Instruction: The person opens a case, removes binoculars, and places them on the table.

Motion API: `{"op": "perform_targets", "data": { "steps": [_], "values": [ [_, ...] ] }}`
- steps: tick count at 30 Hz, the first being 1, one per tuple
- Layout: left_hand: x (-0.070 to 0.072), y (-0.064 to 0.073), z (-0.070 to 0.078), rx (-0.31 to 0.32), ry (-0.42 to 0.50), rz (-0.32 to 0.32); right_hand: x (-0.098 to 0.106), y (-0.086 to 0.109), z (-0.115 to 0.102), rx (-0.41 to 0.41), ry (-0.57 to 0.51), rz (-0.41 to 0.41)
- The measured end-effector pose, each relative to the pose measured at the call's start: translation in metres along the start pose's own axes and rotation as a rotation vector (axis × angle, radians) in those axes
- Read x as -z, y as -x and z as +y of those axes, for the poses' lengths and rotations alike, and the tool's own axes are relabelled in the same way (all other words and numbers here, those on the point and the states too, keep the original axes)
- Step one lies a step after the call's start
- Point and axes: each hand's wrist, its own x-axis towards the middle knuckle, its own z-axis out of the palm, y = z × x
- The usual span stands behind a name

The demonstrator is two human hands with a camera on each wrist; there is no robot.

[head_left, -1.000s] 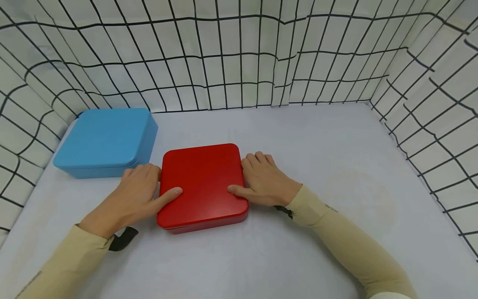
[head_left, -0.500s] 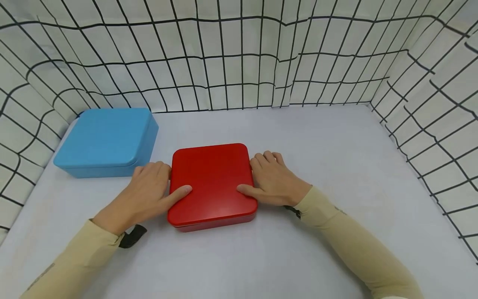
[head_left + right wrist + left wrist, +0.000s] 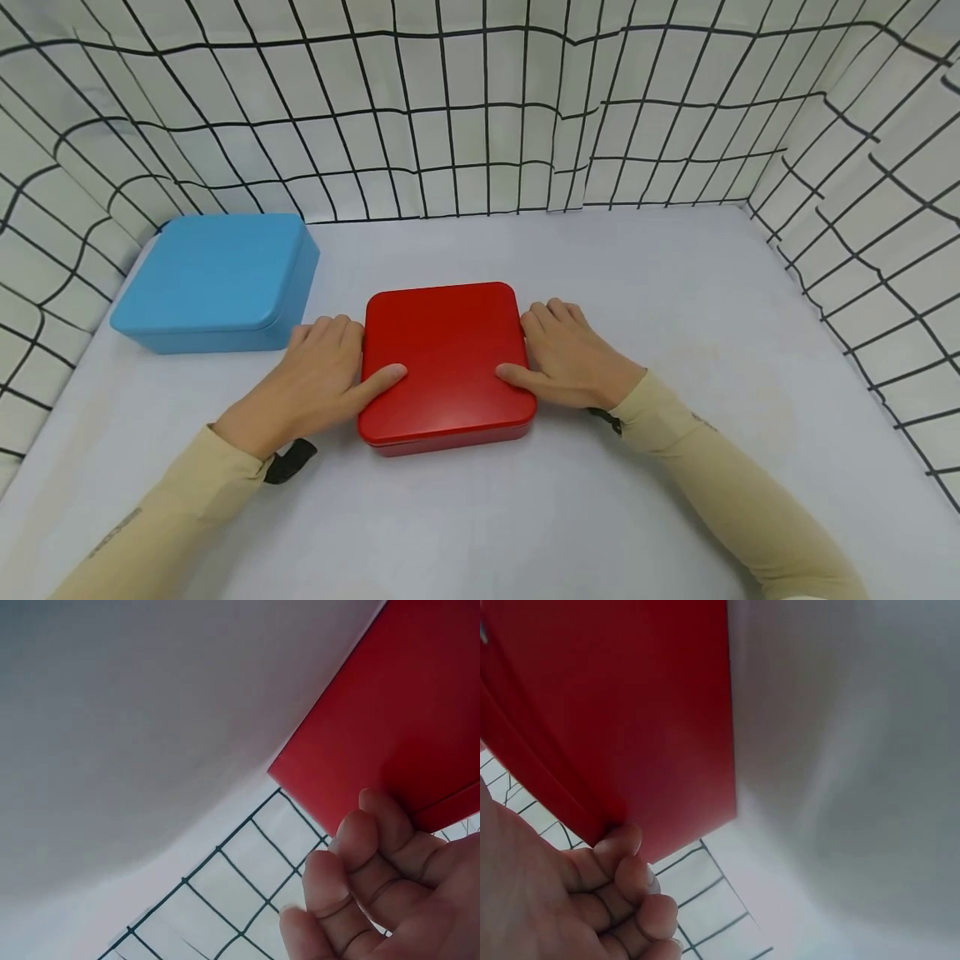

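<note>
On the table (image 3: 637, 267), the red box (image 3: 447, 354) is gripped at both sides, by the left hand (image 3: 318, 379) at nine o'clock and by the right hand (image 3: 567, 356) at three o'clock. The blue box (image 3: 213, 275) is seen near it, toward ten o'clock.

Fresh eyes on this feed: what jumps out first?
The red box in the middle of the table, gripped at its sides by the left hand and right hand. Then the blue box, back left, and the black grid behind and at both sides.
</note>
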Motion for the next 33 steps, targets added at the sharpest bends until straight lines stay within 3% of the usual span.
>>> {"op": "perform_targets", "data": {
  "steps": [10,33],
  "values": [
    [-0.003,-0.005,0.005,-0.004,0.014,-0.003,0.001,0.004,0.007,0.022,0.026,0.014],
    [-0.01,-0.024,0.026,-0.041,0.06,-0.004,0.009,0.022,0.029,-0.033,-0.015,-0.028]
  ]
}}
